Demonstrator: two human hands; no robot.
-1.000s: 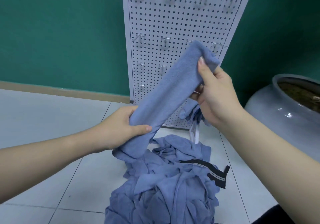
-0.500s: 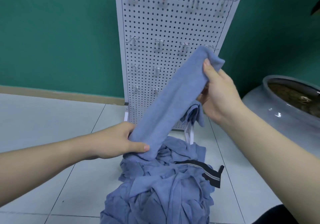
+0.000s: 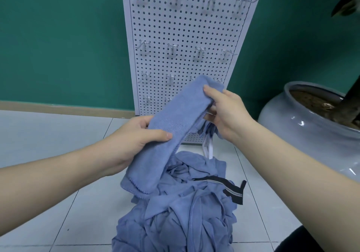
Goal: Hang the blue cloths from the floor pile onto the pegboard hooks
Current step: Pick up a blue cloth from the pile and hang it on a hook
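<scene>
Stretching between both hands, the fleecy blue cloth point(image 3: 175, 119) hangs bunched lengthwise.

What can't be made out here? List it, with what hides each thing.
Head view only:
- Hanging loop or tag on the held blue cloth: not visible; the right hand covers that end.
- Lower right pegboard hooks: hidden behind the cloth and both hands.
- Pegboard top: cut off by the frame's upper edge.
- How many cloths make up the floor pile: tangled folds, and the bottom edge cuts it.
- Left hand fingers: under the cloth.
</scene>
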